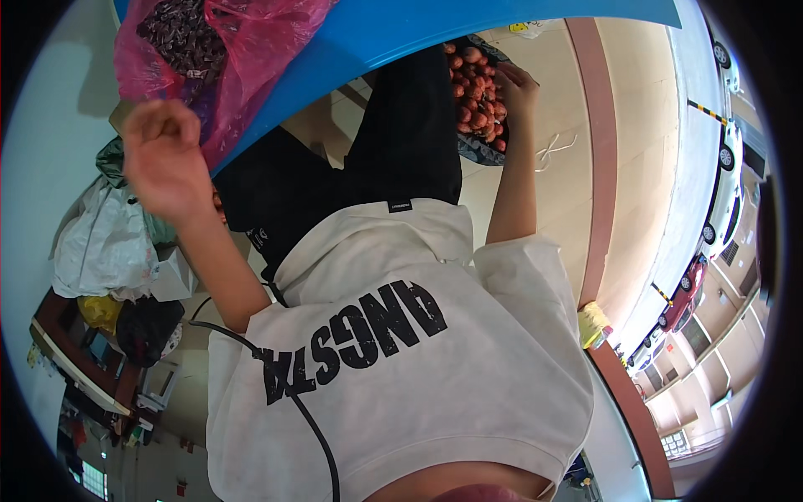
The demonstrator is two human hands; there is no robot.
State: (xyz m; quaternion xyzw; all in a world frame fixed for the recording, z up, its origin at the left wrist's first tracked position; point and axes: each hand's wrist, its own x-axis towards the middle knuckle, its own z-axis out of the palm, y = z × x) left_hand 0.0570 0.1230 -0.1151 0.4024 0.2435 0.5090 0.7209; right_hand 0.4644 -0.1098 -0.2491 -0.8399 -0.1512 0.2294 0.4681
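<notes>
My left hand (166, 159) is raised beside a pink plastic bag (276, 50), its palm turned up and fingers loosely bent, with nothing seen in it. A heap of dark, dry purplish-brown bits (182, 38) fills the bag's mouth, and the bag rests on a blue table (418, 32). On my right, small reddish onions (478, 94) fill a dark patterned container (481, 152) beside my leg. My right hand (517, 88) reaches over the container's outer edge, fingers bent toward the onions. Its fingertips are partly hidden, so what they hold cannot be made out.
White bags (104, 243), a yellow bag (100, 312) and a black bag (149, 330) are piled at left. A black cable (314, 427) runs over my shirt. White string (552, 152) lies on the tiled floor (544, 188). Parked cars (726, 180) show outside at right.
</notes>
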